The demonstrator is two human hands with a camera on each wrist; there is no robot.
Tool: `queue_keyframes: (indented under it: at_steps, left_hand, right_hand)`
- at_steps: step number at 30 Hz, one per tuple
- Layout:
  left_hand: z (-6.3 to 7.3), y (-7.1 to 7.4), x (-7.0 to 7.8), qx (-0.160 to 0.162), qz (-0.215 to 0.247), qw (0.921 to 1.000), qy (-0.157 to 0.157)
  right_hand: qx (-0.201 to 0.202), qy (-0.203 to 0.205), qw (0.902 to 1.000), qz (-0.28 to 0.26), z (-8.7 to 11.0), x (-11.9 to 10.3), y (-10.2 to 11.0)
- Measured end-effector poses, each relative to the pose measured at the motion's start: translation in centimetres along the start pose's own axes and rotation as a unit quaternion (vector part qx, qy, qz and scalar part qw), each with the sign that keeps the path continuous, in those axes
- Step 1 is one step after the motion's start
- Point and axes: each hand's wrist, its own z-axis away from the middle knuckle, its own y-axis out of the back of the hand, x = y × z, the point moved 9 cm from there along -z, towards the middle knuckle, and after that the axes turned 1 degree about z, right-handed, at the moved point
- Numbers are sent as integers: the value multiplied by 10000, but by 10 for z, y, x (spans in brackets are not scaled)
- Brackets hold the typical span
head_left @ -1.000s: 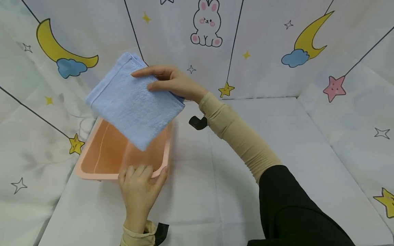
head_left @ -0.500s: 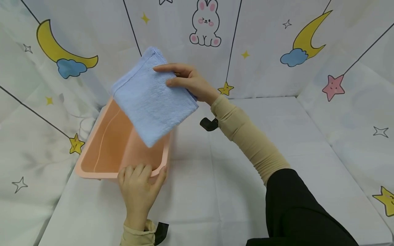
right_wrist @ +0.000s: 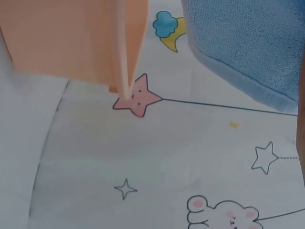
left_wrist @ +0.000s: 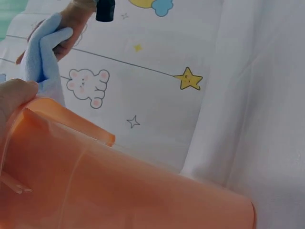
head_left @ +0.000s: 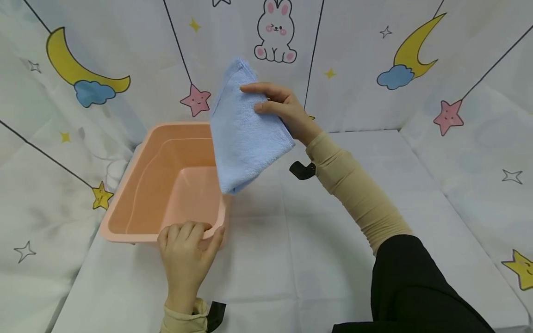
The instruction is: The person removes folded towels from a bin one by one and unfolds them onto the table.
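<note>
In the head view my right hand (head_left: 287, 108) pinches a folded light-blue towel (head_left: 247, 134) along its right edge, thumb and fingers on either side. The towel hangs in the air at the right side of a peach plastic basin (head_left: 150, 185), hiding part of its far right rim. My left hand (head_left: 185, 259) grips the basin's near rim, fingers over the edge and thumb along the outside corner. The left wrist view shows the basin wall (left_wrist: 119, 186) close up, with the towel (left_wrist: 43, 62) beyond it. In the right wrist view the towel (right_wrist: 252, 47) is at upper right.
The basin stands on a white-covered table (head_left: 333, 208), toward its left side. Behind it hangs a white cloth backdrop (head_left: 350, 41) printed with moons, stars and a rabbit. A black strap end (head_left: 302, 170) sticks out at the right wrist.
My right hand has carried the towel to the right, from over the basin to its right side, and the towel has turned more edge-on. The left hand stays on the rim.
</note>
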Motion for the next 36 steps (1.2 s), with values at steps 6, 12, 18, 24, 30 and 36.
queue_keyframes:
  at_steps: [6, 12, 18, 24, 30, 36]
  left_hand:
    - [0, 0, -1, -34, 71, 10000, 49]
    - [1, 1, -1, 29, 276, 9995, 127]
    - [1, 4, -1, 78, 612, 9979, 196]
    - [-4, 12, 6, 283, 986, 9947, 86]
    - [-15, 16, 36, 308, 1740, 9829, -512]
    - [-19, 2, 68, -92, 2356, 9663, -1029]
  right_hand:
    - [120, -9, 9999, 106, 11, 1, 13]
    - [174, -36, 9997, 185, 19, 1, 20]
    - [256, -50, 9995, 188, 27, 1, 27]
    - [348, -70, 9989, 297, 37, -1, 34]
    - [365, -120, 9988, 292, 45, -3, 41]
    - [373, -32, 9990, 260, 51, -7, 43]
